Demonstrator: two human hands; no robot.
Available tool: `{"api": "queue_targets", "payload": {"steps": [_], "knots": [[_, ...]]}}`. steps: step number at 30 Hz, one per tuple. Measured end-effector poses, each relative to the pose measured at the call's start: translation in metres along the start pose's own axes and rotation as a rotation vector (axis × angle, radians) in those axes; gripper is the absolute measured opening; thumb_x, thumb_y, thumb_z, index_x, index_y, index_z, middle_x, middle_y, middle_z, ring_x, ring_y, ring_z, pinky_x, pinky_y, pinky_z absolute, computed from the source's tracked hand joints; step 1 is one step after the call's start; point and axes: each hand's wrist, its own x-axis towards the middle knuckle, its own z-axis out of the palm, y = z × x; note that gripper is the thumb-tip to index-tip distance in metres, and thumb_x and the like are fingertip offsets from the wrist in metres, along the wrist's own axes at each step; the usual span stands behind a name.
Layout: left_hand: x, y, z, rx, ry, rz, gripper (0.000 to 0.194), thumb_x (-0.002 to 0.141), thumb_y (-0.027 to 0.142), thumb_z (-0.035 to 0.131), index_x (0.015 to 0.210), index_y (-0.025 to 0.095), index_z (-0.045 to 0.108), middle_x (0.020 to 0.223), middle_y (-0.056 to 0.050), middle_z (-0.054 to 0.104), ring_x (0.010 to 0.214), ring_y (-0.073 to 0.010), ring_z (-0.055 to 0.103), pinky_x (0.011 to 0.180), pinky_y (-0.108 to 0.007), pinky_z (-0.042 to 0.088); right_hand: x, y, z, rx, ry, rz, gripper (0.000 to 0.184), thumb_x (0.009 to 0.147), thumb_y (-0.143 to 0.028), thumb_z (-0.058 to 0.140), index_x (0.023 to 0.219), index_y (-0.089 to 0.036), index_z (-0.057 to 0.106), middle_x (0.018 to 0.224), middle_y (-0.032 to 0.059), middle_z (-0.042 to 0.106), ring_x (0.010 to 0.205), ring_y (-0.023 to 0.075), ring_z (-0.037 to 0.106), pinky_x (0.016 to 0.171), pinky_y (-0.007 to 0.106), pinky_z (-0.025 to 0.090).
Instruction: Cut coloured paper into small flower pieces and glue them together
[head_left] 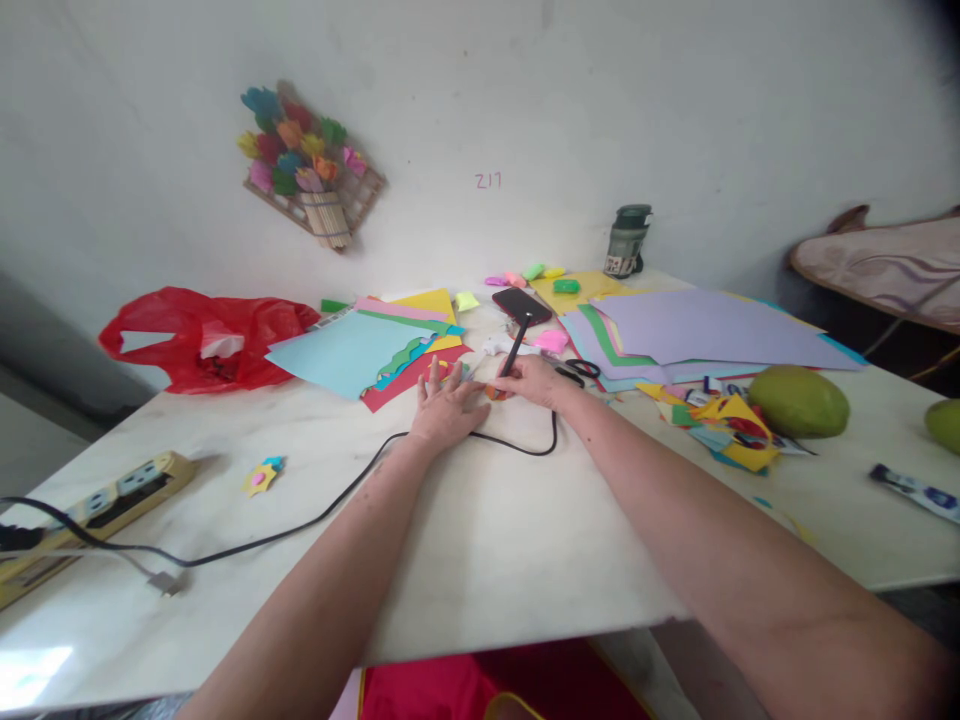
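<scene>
My left hand (448, 408) lies flat on the white table (487, 540), fingers spread, pressing on small coloured paper pieces (442, 372). Right beside it, my right hand (536, 381) is closed around a thin black tool (514, 350) whose orange tip (492, 392) touches the table by my left fingers. A black cable (315, 518) runs from under my right hand leftwards across the table. Just behind the tool lies a dark red phone (521, 303).
Coloured paper sheets (352, 352) lie behind my hands and purple sheets (712, 330) at the right, with scissors (582, 369) and paper scraps (731, 428). A red plastic bag (206, 340) and power strip (97, 500) are left. A green fruit (799, 400) sits right, a bottle (627, 240) behind.
</scene>
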Motion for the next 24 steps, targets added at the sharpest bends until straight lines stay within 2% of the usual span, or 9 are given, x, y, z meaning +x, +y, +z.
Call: {"api": "queue_targets", "payload": {"steps": [11, 19, 24], "knots": [[-0.0002, 0.0002, -0.0009, -0.006, -0.014, -0.006, 0.047, 0.080, 0.054, 0.047, 0.123, 0.037, 0.054, 0.154, 0.003, 0.021, 0.141, -0.0314, -0.010, 0.111, -0.055, 0.001, 0.0024, 0.0055, -0.0003, -0.053, 0.009, -0.025, 0.011, 0.072, -0.025, 0.067, 0.072, -0.015, 0.063, 0.071, 0.0033, 0.069, 0.069, 0.0162, 0.066, 0.067, 0.027, 0.054], [-0.0003, 0.0006, -0.0009, -0.001, -0.007, -0.001, 0.046, 0.080, 0.054, 0.048, 0.122, 0.037, 0.055, 0.153, 0.003, 0.023, 0.142, -0.0317, -0.007, 0.111, -0.057, 0.003, -0.0019, -0.0024, 0.0003, 0.080, -0.008, 0.037, 0.011, 0.072, -0.024, 0.067, 0.070, -0.016, 0.060, 0.070, 0.0017, 0.068, 0.068, 0.0143, 0.065, 0.063, 0.025, 0.054], [-0.0007, 0.0008, -0.0018, 0.003, -0.010, -0.004, 0.046, 0.081, 0.054, 0.047, 0.123, 0.037, 0.055, 0.154, 0.003, 0.022, 0.142, -0.0316, -0.008, 0.111, -0.056, 0.002, -0.0004, 0.0009, 0.0001, 0.014, 0.007, 0.006, 0.010, 0.072, -0.024, 0.067, 0.071, -0.016, 0.062, 0.070, 0.0018, 0.068, 0.069, 0.0152, 0.066, 0.066, 0.026, 0.054]]}}
